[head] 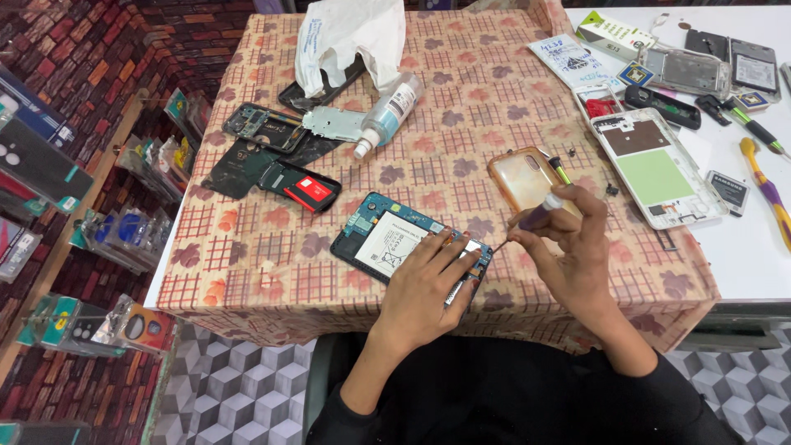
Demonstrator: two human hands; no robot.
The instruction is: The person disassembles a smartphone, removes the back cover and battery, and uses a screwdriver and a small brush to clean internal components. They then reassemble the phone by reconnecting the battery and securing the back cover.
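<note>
An opened phone [387, 235] with a blue circuit board and a white battery lies face down on the patterned tablecloth [272, 272]. My left hand [428, 288] rests flat on its right end, fingers pressing the frame. My right hand [568, 247] grips a small screwdriver [535, 216] with a purple handle, its tip pointing down at the phone's right edge beside my left fingertips. A tan phone back cover [521, 177] lies just behind the screwdriver.
Dismantled phone parts [272, 148], a clear bottle [387, 115] and a white plastic bag [346, 37] sit at the back left. A white phone frame [659, 169], batteries, boxes and more screwdrivers [766, 189] lie on the white table at right. Shelves of phone cases line the left wall.
</note>
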